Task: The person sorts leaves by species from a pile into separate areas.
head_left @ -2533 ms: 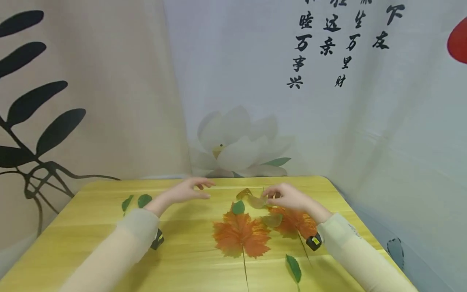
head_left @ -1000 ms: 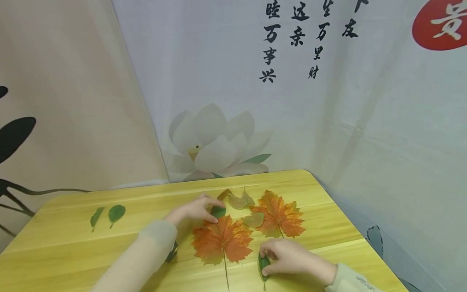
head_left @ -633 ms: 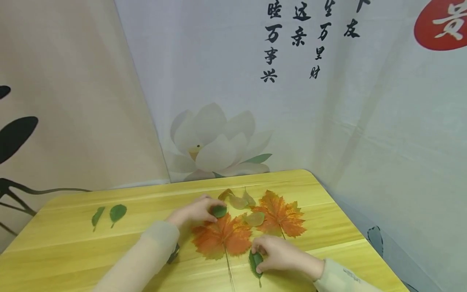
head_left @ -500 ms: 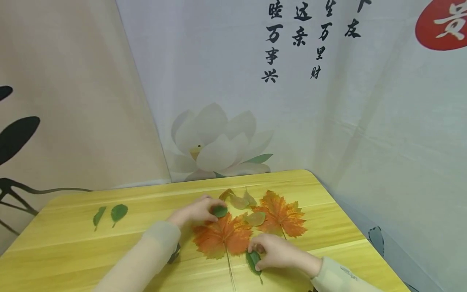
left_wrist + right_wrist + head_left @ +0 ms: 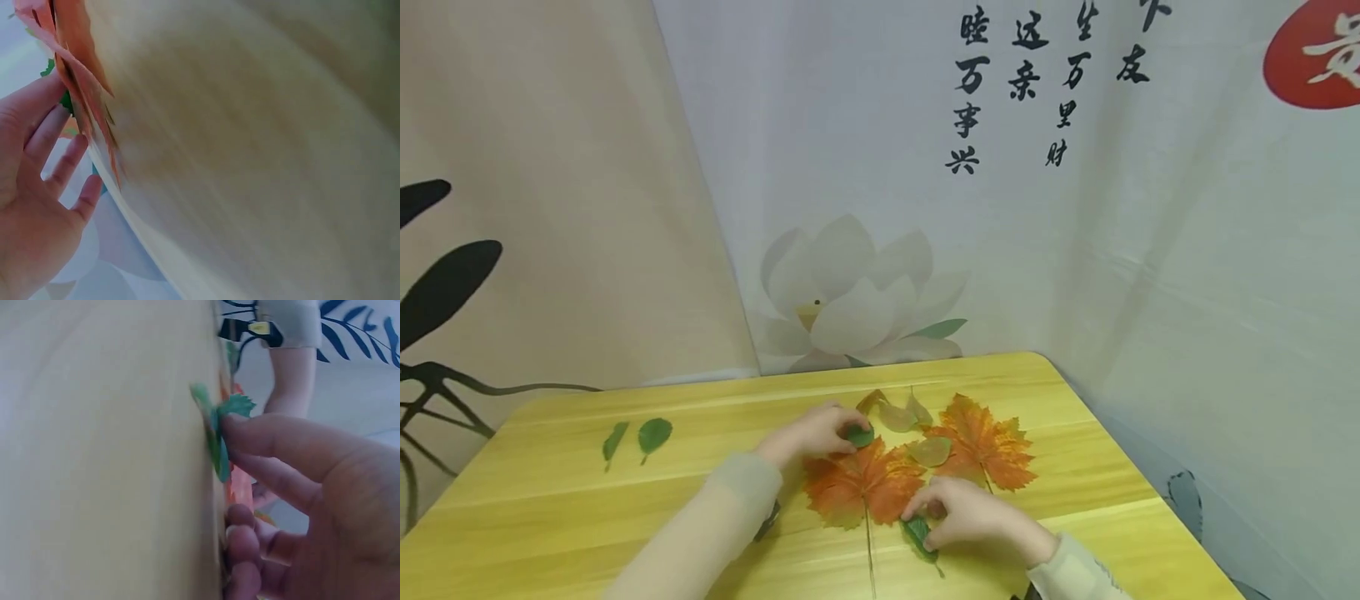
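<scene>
In the head view, my left hand (image 5: 824, 432) pinches a small round green leaf (image 5: 860, 435) at the top edge of an orange maple leaf (image 5: 867, 483). My right hand (image 5: 968, 515) holds a narrow green leaf (image 5: 917, 536) between thumb and fingers, just right of that maple leaf's stem. The right wrist view shows my thumb on the toothed green leaf (image 5: 236, 405), near the tabletop. In the left wrist view, my left hand (image 5: 44, 181) has its thumb and forefinger by the orange leaf, with the other fingers spread; the green leaf is mostly hidden.
A second orange maple leaf (image 5: 987, 442) lies at the right, with a yellow-green leaf (image 5: 930, 451) between the two. Several yellowish leaves (image 5: 898, 415) sit behind. Two green leaves, one round (image 5: 655, 434) and one narrow (image 5: 614, 442), lie on the table's left. A printed curtain (image 5: 865, 167) hangs behind.
My right hand has gone from the far leaves to the narrow green leaf and shifted it left, towards the maple leaf's stem. My left hand has taken hold of the round green leaf.
</scene>
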{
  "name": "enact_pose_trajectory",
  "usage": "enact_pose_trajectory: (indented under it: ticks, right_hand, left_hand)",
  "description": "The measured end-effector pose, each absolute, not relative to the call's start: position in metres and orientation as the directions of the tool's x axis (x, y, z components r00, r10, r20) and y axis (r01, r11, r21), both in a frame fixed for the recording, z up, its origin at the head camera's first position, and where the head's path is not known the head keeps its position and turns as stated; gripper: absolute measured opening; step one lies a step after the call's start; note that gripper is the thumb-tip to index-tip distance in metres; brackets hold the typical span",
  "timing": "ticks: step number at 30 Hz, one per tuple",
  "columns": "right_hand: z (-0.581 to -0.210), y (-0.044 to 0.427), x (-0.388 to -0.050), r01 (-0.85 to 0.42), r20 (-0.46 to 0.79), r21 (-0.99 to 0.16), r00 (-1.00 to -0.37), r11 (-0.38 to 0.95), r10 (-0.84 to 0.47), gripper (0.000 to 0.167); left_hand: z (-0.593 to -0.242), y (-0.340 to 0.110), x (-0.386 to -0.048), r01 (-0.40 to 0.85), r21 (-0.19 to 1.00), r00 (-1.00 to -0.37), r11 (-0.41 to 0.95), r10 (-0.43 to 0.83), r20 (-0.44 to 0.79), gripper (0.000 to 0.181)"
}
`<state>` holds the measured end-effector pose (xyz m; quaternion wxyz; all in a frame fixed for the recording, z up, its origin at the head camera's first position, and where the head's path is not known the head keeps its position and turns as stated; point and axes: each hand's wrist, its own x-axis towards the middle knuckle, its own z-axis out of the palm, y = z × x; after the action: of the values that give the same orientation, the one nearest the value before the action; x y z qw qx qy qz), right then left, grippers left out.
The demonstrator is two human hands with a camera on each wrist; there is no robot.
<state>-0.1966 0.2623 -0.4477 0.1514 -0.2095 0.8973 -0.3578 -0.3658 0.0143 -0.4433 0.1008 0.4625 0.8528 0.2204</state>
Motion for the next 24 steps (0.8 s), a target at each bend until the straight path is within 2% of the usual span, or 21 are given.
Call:
enact_pose_trajectory:
  ticks: [5, 9, 15, 19, 24]
  right_hand:
    - [-0.451, 0.262, -0.194, -0.294, -0.081, -0.687, -0.877, 0.665, -0.473, 0.034]
    - [-0.454, 0.255, -0.189, -0.326, -0.05, -0.619, -0.891, 0.714, -0.451, 0.039]
    - [-0.458, 0.245, -0.18, -0.344, -0.04, -0.528, -0.903, 0.777, -0.427, 0.044]
    - [-0.456, 0.242, -0.179, -0.35, -0.037, -0.533, -0.9, 0.77, -0.435, 0.043]
    - [-0.455, 0.243, -0.183, -0.367, -0.03, -0.59, -0.88, 0.719, -0.474, 0.041]
  left_hand:
    - [-0.444, 0.017, -0.368, 0.748, 0.476, -0.554, 0.463, 0.83, 0.064, 0.029]
    - [-0.447, 0.019, -0.369, 0.74, 0.487, -0.568, 0.464, 0.819, 0.082, 0.026]
    - [-0.457, 0.021, -0.37, 0.756, 0.464, -0.555, 0.461, 0.828, 0.082, 0.026]
    - [-0.456, 0.023, -0.371, 0.75, 0.481, -0.559, 0.454, 0.824, 0.094, 0.028]
    - [-0.454, 0.025, -0.373, 0.714, 0.522, -0.596, 0.468, 0.797, 0.1, 0.038]
